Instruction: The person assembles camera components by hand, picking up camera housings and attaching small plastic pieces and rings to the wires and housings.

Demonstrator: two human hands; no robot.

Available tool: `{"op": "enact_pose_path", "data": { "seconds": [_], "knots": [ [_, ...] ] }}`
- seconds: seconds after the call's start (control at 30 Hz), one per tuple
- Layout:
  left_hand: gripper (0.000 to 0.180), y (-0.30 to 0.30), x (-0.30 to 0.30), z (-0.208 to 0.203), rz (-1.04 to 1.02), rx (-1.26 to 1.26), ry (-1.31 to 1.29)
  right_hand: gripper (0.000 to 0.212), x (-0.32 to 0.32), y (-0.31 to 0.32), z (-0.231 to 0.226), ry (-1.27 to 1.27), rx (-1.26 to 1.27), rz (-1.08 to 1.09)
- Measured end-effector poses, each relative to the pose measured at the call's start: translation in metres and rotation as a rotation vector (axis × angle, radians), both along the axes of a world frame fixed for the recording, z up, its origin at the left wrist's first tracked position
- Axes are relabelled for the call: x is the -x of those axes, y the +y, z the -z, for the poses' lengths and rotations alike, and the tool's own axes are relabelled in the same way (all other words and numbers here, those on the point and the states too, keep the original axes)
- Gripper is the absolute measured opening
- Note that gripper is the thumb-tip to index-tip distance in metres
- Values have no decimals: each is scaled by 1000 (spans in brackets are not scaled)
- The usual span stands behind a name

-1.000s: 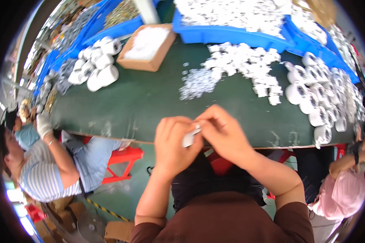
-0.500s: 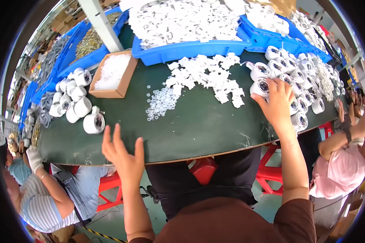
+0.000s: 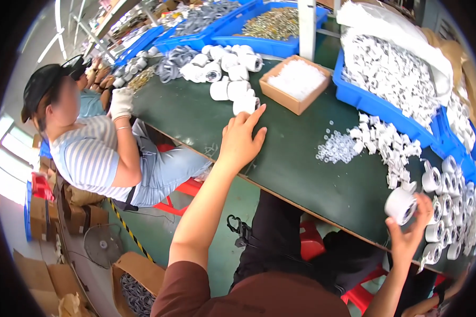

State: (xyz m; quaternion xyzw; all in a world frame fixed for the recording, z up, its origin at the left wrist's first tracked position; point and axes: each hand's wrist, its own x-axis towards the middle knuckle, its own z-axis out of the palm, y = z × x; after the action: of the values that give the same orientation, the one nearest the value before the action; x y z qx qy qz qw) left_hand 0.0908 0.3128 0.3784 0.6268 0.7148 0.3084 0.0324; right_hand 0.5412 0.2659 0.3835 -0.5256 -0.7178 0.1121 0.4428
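Between the thumb and fingers of my right hand (image 3: 411,228) is a white round plastic housing (image 3: 399,205) with a dark inside, held above the table's right part. Stretched out over the table, my left hand (image 3: 241,141) has its fingers apart and holds nothing. Its fingertips are at the nearest white housing (image 3: 244,104) of the left pile; whether they touch it I cannot tell. Small clear rings (image 3: 337,148) and white plastic clips (image 3: 388,148) lie on the tabletop between my hands. Beside my right hand stand several more housings (image 3: 435,231) in rows.
An open cardboard box (image 3: 296,106) of whitish small pieces stands behind my left hand. Blue bins (image 3: 349,94) of parts line the far side. At the left sits a person (image 3: 92,153) wearing a glove, near the dark green table's (image 3: 195,142) front edge.
My view has turned left. My right hand has lifted a white housing from the right-hand group. My left hand has reached forward over the table to the left pile.
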Motion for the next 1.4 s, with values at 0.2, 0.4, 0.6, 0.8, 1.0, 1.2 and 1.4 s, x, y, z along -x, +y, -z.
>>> {"op": "enact_pose_path", "data": {
  "seconds": [0.2,0.4,0.6,0.8,1.0,1.2,1.4],
  "knots": [
    [46,28,45,19,14,-31,248,80,47,-15,15,80,187,-196],
    [28,-7,-32,8,163,-133,-19,74,55,-22,25,172,302,-226],
    [68,-76,-126,-9,604,42,-461,59,109,-11,13,-76,57,-442],
    [49,-75,-149,2,513,-10,-544,61,115,-19,13,323,309,-546],
    [46,-78,-154,-5,510,-69,-330,12,114,0,-18,878,735,-559],
    [25,-81,-162,-4,415,-50,-319,11,115,-8,-18,663,519,-599],
    [17,-82,-170,-6,388,-80,-479,13,131,-18,11,741,417,-450]
  ]
}}
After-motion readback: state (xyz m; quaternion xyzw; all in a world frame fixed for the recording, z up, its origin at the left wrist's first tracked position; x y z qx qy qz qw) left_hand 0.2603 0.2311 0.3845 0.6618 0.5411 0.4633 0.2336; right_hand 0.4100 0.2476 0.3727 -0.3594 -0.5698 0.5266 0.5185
